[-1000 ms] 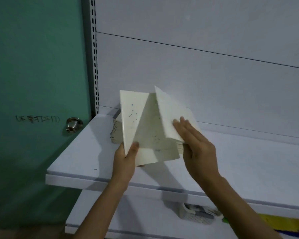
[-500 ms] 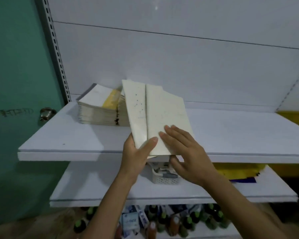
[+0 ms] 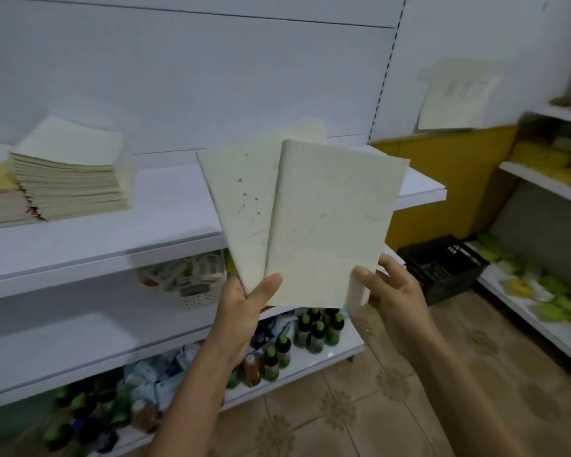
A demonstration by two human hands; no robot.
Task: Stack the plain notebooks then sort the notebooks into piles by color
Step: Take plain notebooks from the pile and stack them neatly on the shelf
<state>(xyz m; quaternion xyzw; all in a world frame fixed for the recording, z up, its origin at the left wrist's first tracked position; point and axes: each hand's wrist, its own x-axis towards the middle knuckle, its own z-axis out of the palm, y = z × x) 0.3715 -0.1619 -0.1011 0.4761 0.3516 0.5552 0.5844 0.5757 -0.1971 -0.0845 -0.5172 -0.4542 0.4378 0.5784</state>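
Two cream notebooks in hand; sorting judged barely begun.
Left hand (image 3: pixel 244 311) pinched both lower corners, thumb across the front. Right hand (image 3: pixel 389 291) pinched the plain notebook (image 3: pixel 330 225) at its lower right edge, with the dotted notebook (image 3: pixel 238 206) fanned behind at 11 o'clock. Cream stack (image 3: pixel 70 173) sat on the top shelf (image 3: pixel 178 206) at 10 o'clock; colour piles not yet made. White basket (image 3: pixel 188 282) at 9 o'clock held small packets. Black crate (image 3: pixel 442 268) at 3 o'clock, contents unclear.
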